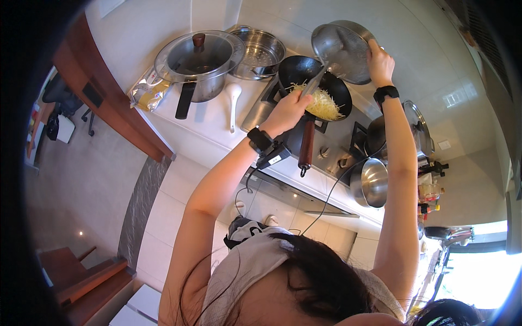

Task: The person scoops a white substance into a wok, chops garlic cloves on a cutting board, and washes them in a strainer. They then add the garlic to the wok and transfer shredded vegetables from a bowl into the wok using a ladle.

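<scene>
My right hand (381, 65) grips the rim of a metal mesh strainer (346, 51), tipped on its side above the far right of a black wok (299, 67). A heap of pale yellow shreds (324, 104), like shredded potato, lies in the wok. In my left hand (287, 113) is a grey metal utensil (313, 84), seemingly tongs, reaching over the wok towards the strainer. Its tip is blurred against the mesh. The wok rests on a gas hob (261, 106), its wooden handle (307, 142) pointing towards me.
Left of the hob stand a lidded saucepan (208, 87), a steamer pot (261, 51), a white spoon (233, 106) and a foil packet (149, 95). A steel bowl (369, 183) and a lidded pan (418, 126) are on the right. A black cable (330, 191) hangs before the counter.
</scene>
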A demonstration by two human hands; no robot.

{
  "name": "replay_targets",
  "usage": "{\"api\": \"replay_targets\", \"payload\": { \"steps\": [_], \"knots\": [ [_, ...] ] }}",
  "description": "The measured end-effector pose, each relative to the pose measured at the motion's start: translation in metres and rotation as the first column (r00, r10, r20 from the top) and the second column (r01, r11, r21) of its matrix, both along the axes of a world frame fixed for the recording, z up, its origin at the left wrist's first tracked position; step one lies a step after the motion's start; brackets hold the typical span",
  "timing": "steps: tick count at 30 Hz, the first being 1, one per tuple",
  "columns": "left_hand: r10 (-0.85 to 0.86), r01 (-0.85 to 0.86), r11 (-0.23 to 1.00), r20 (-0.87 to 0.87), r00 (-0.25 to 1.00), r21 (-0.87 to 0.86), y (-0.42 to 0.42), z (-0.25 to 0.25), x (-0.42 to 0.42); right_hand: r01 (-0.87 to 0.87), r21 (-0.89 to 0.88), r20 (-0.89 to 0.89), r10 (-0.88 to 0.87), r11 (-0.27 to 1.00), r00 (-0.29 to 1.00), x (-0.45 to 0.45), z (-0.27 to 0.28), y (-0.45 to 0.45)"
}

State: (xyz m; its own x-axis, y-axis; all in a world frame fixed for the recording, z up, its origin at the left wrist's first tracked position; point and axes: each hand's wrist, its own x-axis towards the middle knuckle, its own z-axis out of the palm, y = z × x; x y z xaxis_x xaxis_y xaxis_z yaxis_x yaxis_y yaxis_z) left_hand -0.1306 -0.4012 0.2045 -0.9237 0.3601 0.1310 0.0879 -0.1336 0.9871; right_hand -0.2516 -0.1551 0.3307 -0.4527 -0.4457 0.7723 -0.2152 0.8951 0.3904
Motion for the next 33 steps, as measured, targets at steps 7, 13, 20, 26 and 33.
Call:
{"api": "replay_targets", "payload": {
  "steps": [7,13,20,26,33],
  "knots": [
    [-0.163,0.133,0.986,0.376,0.912,0.105,-0.016,-0.022,0.02,0.098,0.028,0.005,-0.098,0.995,0.995,-0.012,0.001,0.004],
    [-0.266,0.222,0.961,0.329,0.906,0.166,-0.03,0.0,0.049,0.148,-0.039,0.118,-0.143,0.988,0.983,-0.015,0.001,0.01],
    [-0.119,0.12,0.993,0.045,0.992,-0.018,-0.013,0.022,0.019,0.107,-0.315,0.328,0.002,0.943,0.945,-0.012,0.023,0.011],
    [-0.182,0.176,0.983,0.156,0.971,0.048,-0.018,0.027,-0.006,0.104,-0.356,0.419,0.059,0.929,0.906,-0.007,0.014,0.011],
    [-0.118,0.137,0.989,0.258,0.959,-0.054,-0.024,-0.006,0.003,0.143,-0.33,0.299,-0.04,0.933,0.953,0.0,0.021,0.008]
  ]
}}
